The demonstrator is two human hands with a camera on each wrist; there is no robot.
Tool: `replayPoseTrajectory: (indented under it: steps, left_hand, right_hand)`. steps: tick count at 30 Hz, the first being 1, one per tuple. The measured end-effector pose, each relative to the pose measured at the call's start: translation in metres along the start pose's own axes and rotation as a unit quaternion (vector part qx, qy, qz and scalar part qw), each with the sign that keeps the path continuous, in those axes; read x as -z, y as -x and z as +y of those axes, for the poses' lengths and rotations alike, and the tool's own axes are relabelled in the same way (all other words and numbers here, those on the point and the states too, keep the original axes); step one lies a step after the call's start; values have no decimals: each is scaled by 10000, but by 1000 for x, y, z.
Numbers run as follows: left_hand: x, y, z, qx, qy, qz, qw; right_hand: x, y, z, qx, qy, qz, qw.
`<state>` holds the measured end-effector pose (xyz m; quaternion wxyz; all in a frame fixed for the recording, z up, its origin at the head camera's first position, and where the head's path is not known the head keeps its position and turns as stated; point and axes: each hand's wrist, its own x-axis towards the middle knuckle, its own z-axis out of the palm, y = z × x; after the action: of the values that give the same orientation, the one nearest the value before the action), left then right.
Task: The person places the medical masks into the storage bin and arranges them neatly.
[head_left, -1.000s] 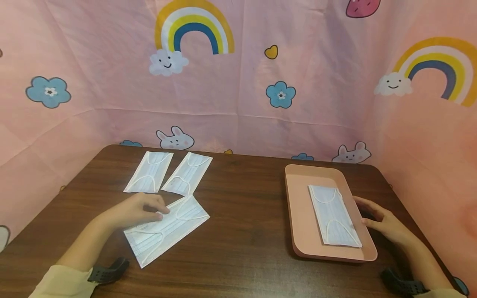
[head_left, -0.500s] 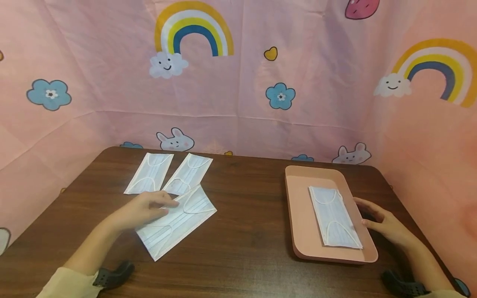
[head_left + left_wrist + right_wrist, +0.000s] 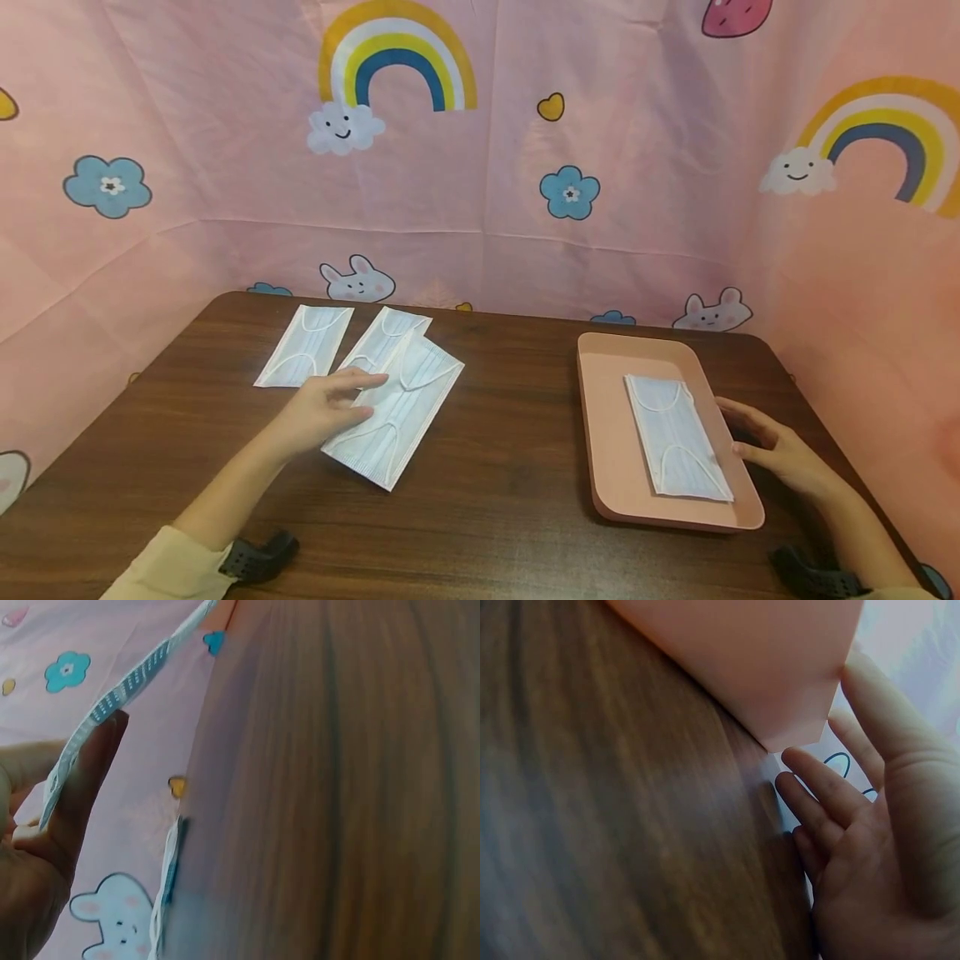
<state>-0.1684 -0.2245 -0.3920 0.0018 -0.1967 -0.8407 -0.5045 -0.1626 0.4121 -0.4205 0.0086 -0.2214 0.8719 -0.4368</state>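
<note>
Fingers (image 3: pixel 363 380) and thumb of the left hand (image 3: pixel 315 417) pinch one pale held mask (image 3: pixel 414 410) by its side, a narrow grip with the sheet caught between; over on the other side, the right hand (image 3: pixel 783 458) has its digits loosely bent and apart, tips touching the outer wall of the tray.

Biggest first: pink patterned cloth (image 3: pixel 487 187) walls the scene, and before it spreads the dark wooden table (image 3: pixel 510 467). On its right half sits the pink tray (image 3: pixel 600 433), with a single tray mask (image 3: pixel 675 437) lying flat inside, nearer the right wall. Far left, a flat mask (image 3: pixel 306 343) rests on the wood, and just beside it a second flat mask (image 3: pixel 392 322), partly covered from this angle by the held one. Smallest of all, a thin white ear loop (image 3: pixel 411 389) curves across the held sheet.

Nice clean handling would mean a light pinch, the sheet level, its loops kept from snagging the neighbour beneath, and a steadying touch at the tray without shoving it.

And the pose: left forearm slants in from the lower left, palm turned inward, the held mask tilted clear of the wood in the left wrist view; right forearm reaches up from the lower right corner, thumb nearest the camera, against the tray's edge.
</note>
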Motion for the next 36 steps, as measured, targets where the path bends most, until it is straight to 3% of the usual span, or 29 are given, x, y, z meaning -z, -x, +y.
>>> replayPoseTrajectory:
  steps: [6,13,25,32,36]
  left_hand:
    - [-14,-5,6,310,603,-29,9977]
    - [-35,-16,14,346,1188,-150,9922]
    - [-76,-40,34,168,2319,-206,9724]
    - [-99,-54,48,226,2543,1,9669]
    - [-111,-61,57,233,2865,38,9578]
  right_hand:
    - [-1,0,0,19,-79,-19,10000]
    - [0,1,1,-165,36,-44,9998]
    - [2,-2,2,-92,-34,-51,9999]
    - [2,-2,-1,-202,11,-46,9998]
    - [2,0,-1,-180,21,-68,9998]
